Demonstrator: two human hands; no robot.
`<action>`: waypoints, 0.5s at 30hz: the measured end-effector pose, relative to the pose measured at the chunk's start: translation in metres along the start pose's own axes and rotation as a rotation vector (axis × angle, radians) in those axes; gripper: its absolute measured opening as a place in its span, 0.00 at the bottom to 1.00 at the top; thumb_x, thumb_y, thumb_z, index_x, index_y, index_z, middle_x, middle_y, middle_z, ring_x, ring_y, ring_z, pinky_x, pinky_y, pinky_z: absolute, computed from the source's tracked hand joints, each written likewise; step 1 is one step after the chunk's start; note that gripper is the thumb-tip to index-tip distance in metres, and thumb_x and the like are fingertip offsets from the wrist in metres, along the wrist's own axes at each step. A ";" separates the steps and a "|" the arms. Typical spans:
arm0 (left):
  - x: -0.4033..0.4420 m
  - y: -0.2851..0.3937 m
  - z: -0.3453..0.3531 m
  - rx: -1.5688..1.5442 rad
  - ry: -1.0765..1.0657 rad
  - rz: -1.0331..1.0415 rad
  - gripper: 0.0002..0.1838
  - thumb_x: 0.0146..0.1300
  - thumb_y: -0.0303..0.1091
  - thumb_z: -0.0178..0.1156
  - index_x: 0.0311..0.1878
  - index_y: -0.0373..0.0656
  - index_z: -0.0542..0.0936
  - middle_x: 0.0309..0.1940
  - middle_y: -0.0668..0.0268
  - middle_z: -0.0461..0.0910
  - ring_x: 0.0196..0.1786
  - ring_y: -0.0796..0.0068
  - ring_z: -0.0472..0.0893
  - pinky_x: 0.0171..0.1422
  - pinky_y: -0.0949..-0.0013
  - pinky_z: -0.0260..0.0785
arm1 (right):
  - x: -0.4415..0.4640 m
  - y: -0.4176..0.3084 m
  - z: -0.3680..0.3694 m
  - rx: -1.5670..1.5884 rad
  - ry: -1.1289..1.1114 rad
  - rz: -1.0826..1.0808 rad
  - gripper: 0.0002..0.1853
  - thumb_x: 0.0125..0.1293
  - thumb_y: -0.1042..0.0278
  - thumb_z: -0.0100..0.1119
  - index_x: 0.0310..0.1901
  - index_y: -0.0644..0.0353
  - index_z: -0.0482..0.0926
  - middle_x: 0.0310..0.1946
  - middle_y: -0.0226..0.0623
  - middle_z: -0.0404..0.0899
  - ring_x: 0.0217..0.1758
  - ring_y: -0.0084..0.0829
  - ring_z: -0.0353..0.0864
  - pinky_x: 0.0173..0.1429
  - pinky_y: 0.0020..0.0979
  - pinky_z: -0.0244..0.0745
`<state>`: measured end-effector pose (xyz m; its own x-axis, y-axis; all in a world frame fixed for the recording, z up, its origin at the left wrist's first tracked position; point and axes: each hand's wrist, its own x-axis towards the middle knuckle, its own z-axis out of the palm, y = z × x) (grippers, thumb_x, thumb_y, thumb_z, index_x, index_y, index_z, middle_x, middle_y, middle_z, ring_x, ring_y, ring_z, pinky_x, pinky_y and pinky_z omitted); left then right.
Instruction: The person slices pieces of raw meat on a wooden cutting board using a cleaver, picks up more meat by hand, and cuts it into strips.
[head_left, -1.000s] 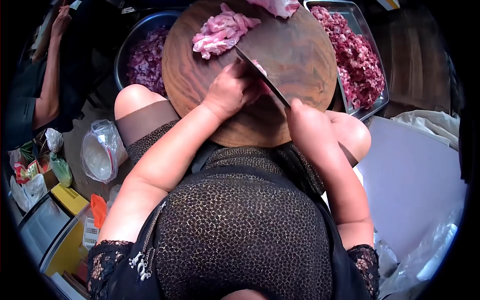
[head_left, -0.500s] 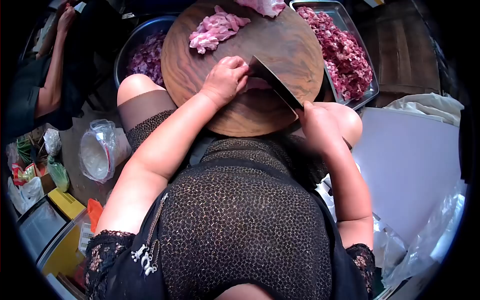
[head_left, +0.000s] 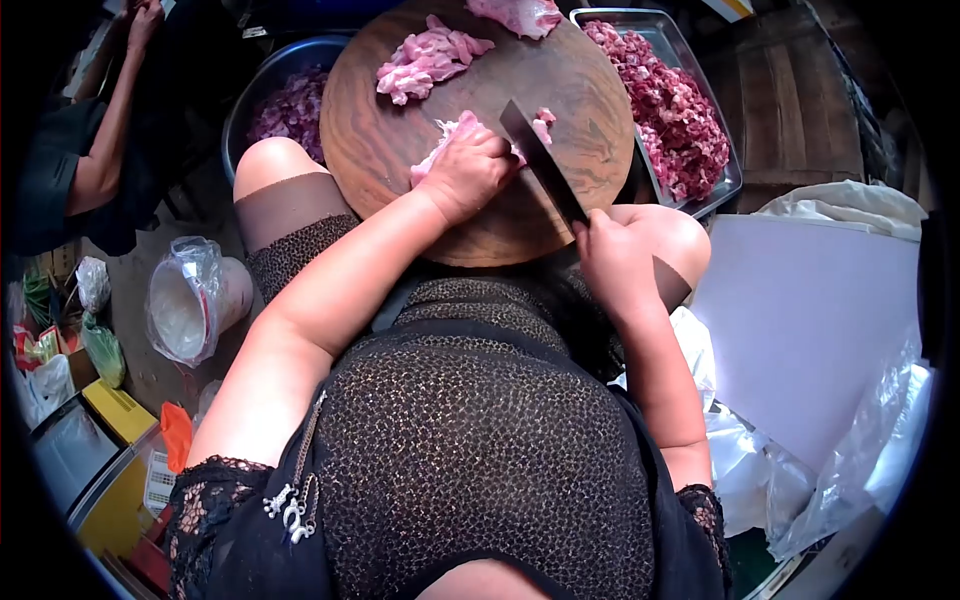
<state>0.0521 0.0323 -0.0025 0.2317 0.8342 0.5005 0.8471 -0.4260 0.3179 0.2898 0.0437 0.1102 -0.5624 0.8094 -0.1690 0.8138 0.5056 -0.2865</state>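
Note:
My right hand (head_left: 614,258) grips the handle of a cleaver (head_left: 544,163), its dark blade standing across the round wooden chopping board (head_left: 365,130). To the left of the blade, my left hand (head_left: 468,176) is closed on a strip of pale pink meat (head_left: 437,155), pressing it to the wood. The hand covers the middle of that strip. A small bit of meat (head_left: 544,120) shows just right of the blade. Farther back on the board lie a heap of meat strips (head_left: 430,62) and a larger meat piece (head_left: 517,14).
A metal tray (head_left: 737,172) of chopped meat stands right of the board, and a blue basin (head_left: 236,125) with more meat at its left. A plastic-lined bucket (head_left: 195,310) sits by my left knee. Another person's arm (head_left: 112,140) is at upper left. A pale panel (head_left: 810,320) lies at right.
My left hand has turned and shifted, so the meat now shows behind it. The cleaver has moved slightly left, and a small bit of meat has come into sight right of it.

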 end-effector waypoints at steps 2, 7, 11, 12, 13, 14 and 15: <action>-0.002 -0.004 0.010 -0.027 -0.006 -0.033 0.09 0.56 0.33 0.61 0.40 0.47 0.85 0.43 0.65 0.80 0.49 0.61 0.77 0.60 0.55 0.67 | 0.003 0.000 0.011 0.049 0.024 -0.021 0.12 0.72 0.66 0.51 0.33 0.65 0.75 0.24 0.53 0.80 0.30 0.54 0.82 0.38 0.50 0.75; 0.003 0.004 0.010 0.065 0.008 -0.063 0.10 0.55 0.34 0.60 0.39 0.48 0.85 0.41 0.65 0.80 0.50 0.61 0.78 0.62 0.54 0.65 | 0.054 -0.017 0.032 0.019 0.010 -0.041 0.12 0.71 0.66 0.52 0.33 0.66 0.76 0.27 0.55 0.81 0.34 0.55 0.82 0.39 0.50 0.76; 0.007 0.008 -0.006 0.179 -0.075 -0.102 0.07 0.56 0.37 0.62 0.37 0.52 0.85 0.40 0.67 0.80 0.50 0.62 0.77 0.61 0.55 0.64 | 0.102 -0.024 0.011 0.052 0.018 -0.001 0.15 0.71 0.60 0.53 0.42 0.65 0.79 0.34 0.56 0.83 0.40 0.56 0.82 0.47 0.52 0.76; 0.007 0.008 -0.008 0.211 -0.141 -0.201 0.06 0.56 0.38 0.63 0.36 0.53 0.85 0.39 0.67 0.80 0.51 0.63 0.77 0.61 0.55 0.64 | 0.105 -0.019 0.013 0.079 0.067 0.012 0.16 0.72 0.58 0.50 0.48 0.61 0.78 0.38 0.52 0.84 0.45 0.54 0.84 0.49 0.51 0.77; 0.005 0.005 -0.010 0.182 -0.076 -0.236 0.08 0.53 0.39 0.67 0.38 0.54 0.84 0.42 0.67 0.78 0.53 0.61 0.76 0.61 0.55 0.64 | 0.104 -0.015 0.015 0.055 0.103 0.055 0.15 0.72 0.57 0.50 0.47 0.61 0.78 0.37 0.52 0.84 0.44 0.54 0.83 0.49 0.51 0.77; 0.003 0.004 -0.012 0.185 -0.070 -0.240 0.08 0.53 0.39 0.67 0.38 0.54 0.84 0.42 0.67 0.78 0.53 0.61 0.76 0.61 0.55 0.64 | 0.102 -0.009 0.018 0.030 0.137 0.099 0.15 0.72 0.57 0.50 0.45 0.62 0.77 0.36 0.52 0.84 0.43 0.55 0.83 0.48 0.51 0.76; 0.003 0.009 -0.021 0.127 -0.030 -0.330 0.13 0.51 0.39 0.69 0.42 0.53 0.83 0.45 0.66 0.77 0.54 0.60 0.75 0.61 0.56 0.65 | 0.095 -0.007 0.015 0.026 0.134 0.091 0.15 0.72 0.57 0.50 0.45 0.62 0.77 0.36 0.52 0.84 0.43 0.55 0.83 0.48 0.51 0.76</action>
<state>0.0504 0.0239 0.0189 -0.0520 0.9301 0.3636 0.9311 -0.0865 0.3545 0.2285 0.1127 0.0817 -0.4606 0.8849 -0.0689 0.8554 0.4218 -0.3005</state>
